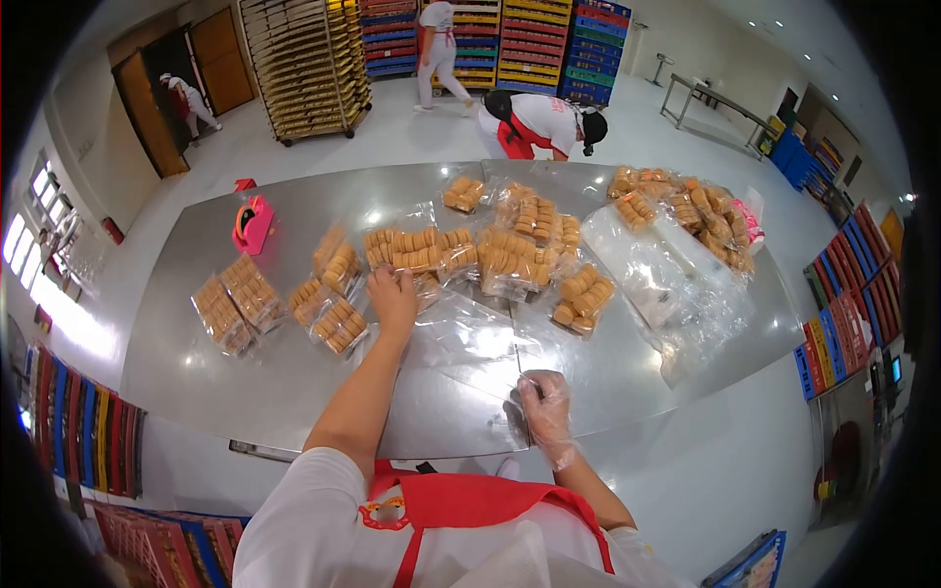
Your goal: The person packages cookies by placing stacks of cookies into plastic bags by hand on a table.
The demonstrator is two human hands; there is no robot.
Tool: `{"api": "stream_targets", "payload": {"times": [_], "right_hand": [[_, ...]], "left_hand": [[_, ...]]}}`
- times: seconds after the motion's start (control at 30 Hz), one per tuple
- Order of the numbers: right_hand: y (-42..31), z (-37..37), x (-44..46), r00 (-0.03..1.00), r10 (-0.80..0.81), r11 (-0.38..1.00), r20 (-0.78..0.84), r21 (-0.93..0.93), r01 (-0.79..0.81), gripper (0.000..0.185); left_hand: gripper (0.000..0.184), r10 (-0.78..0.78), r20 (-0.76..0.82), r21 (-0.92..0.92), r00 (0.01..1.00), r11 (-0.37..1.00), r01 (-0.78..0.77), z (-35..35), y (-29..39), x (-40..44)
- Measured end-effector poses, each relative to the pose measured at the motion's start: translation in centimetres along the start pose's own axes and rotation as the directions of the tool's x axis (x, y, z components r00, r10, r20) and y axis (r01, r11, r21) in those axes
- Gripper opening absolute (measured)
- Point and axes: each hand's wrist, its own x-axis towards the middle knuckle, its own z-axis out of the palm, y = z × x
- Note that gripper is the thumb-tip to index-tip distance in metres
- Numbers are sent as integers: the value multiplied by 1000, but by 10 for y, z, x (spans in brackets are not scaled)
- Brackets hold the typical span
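Observation:
My bare left hand (pixel 393 300) reaches forward over the table, its fingers bent onto the near side of a clear pack of round tan cookies (pixel 404 249). Just right of it, another cookie pack (pixel 428 288) lies partly under plastic. My right hand (pixel 546 407), in a clear glove, is closed near the front edge, pinching the edge of a large clear plastic bag (pixel 470 338). That bag lies flat between my hands, its outline hard to follow in the glare.
More cookie packs (pixel 518 257) crowd the middle of the steel table (pixel 225 392), with others (pixel 237 299) at left. Clear bags (pixel 657 274) lie at right beside a pile of packs (pixel 691 211). A pink tape dispenser (pixel 253 225) stands back left. A co-worker (pixel 539 122) bends beyond the table.

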Motion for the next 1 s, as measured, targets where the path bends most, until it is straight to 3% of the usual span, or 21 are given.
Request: {"api": "stream_targets", "payload": {"times": [0.1,0.2,0.27,0.3,0.4,0.5,0.6,0.7,0.8,0.9,1.0], "right_hand": [[8,0,15,993,27,999,-116,35,-23,16],[13,-15,38,975,52,997,-216,64,-39,17],[26,-22,49,966,61,996,-252,75,-43,18],[32,-29,45,979,104,994,-173,57,-96,23],[16,-23,32,899,-175,964,-402,-257,73,44],[24,-22,14,825,-527,776,-206,-513,367,61],[23,-1,2,763,-646,658,2,-504,559,55],[7,10,2,868,-402,670,291,-553,495,48],[5,15,17,895,-293,701,336,-562,440,44],[14,22,27,894,-254,704,368,-564,432,46],[5,20,31,900,-210,717,382,-566,407,47]], "left_hand": [[30,116,-72,-36,991,992,-119,0,-7,-2],[32,77,-26,-79,997,994,-79,-2,-22,-5],[37,62,176,-5,982,998,-62,-3,-34,-8],[39,47,275,32,960,998,-58,-2,-40,-10],[49,40,289,34,957,998,-52,-11,-23,-20],[58,49,257,143,965,986,-88,-14,-3,-22],[54,72,187,360,980,923,-136,-9,3,-23],[47,-15,66,397,998,918,-12,-4,-10,-17],[40,-231,186,262,955,948,178,-4,-27,-5],[39,-266,73,142,961,957,254,5,-47,1],[41,-404,34,86,914,912,400,-2,-32,1]]}}
